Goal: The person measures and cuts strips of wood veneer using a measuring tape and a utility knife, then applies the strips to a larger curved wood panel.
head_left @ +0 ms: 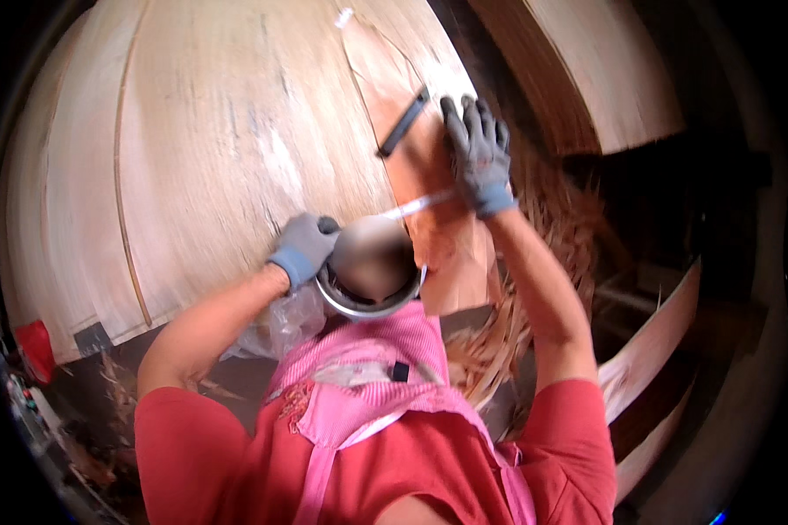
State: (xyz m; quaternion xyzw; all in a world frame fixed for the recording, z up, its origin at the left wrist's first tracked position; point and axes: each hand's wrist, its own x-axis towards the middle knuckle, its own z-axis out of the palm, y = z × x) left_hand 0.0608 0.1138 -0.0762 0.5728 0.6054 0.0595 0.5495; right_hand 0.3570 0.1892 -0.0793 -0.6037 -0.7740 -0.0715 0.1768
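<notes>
Head view shows a wide, pale, grained wooden sheet spread before the person, with a long reddish-brown, thin, creased sheet lying along its right side; whether that one is veneer or paper, I cannot tell. So far, the laying-out looks done: the reddish-brown sheet is in place over the right margin, its lower end reaching down close to the pink striped apron. What seems left is the settling of that piece, since its lower edge is uneven and no finished join shows; I would judge the work to be partway along

Right hand, in a grey glove with a blue cuff, lies with its grip wide and fingers extended on the reddish-brown sheet's right side, apparently steadying it. Left hand, gloved alike, is bent beside a round, metal-rimmed vessel; whether its grip holds the rim, I cannot tell, and the vessel's inside is blurred

A narrow whitish strip crosses from near the vessel toward the right wrist, its fixing unclear. A dark, slim bar-shaped tool lies unheld higher up
</notes>
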